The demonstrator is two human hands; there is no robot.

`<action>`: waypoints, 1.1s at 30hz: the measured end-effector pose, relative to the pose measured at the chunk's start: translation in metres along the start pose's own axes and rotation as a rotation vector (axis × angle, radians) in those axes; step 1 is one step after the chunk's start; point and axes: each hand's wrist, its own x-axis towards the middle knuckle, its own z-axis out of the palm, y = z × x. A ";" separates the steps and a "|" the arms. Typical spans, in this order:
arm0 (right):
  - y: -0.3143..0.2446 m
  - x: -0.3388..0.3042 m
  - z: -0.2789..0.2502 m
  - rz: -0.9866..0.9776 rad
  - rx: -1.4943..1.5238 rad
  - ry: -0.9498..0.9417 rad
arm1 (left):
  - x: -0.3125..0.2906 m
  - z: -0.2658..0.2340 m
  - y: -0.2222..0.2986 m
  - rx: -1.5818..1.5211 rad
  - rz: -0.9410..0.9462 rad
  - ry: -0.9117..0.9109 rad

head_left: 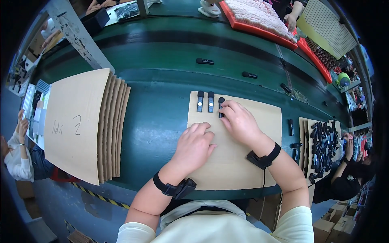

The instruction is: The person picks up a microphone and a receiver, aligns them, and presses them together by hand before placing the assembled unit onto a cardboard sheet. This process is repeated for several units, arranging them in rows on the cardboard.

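Observation:
A flat brown cardboard sheet (239,166) lies before me on the green table. Along its far edge, two small black clip-on microphones (200,102) with foam tips stand side by side, each showing a pale round spot. To their right, my right hand (242,124) pinches a third black microphone (221,101) between thumb and fingers; its lower part is partly covered by them. My left hand (194,143) rests on the sheet, palm down, fingers apart and slightly bent, with nothing in it. Both wrists carry black straps with small boxes.
Stacked cardboard sheets (77,125) stand at left. More microphones (206,61) lie scattered on the green belt (170,44) beyond. A heap of black microphones (324,141) sits on cardboard at right, near another person. Far off is a red tray (259,34) of pale pieces.

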 end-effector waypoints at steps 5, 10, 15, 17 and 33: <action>0.010 0.010 0.002 0.014 -0.004 0.008 | 0.000 0.000 0.001 -0.012 0.023 0.022; 0.008 0.015 -0.009 0.029 -0.037 -0.019 | 0.000 0.001 -0.001 -0.015 0.023 0.029; 0.039 0.040 -0.023 0.108 -0.071 0.055 | 0.000 -0.001 -0.001 -0.012 0.019 0.030; 0.063 0.053 -0.021 0.185 -0.116 0.128 | 0.000 -0.003 0.000 -0.009 0.016 0.025; 0.074 0.054 -0.009 0.497 0.640 0.194 | 0.000 -0.004 -0.001 0.002 0.021 0.013</action>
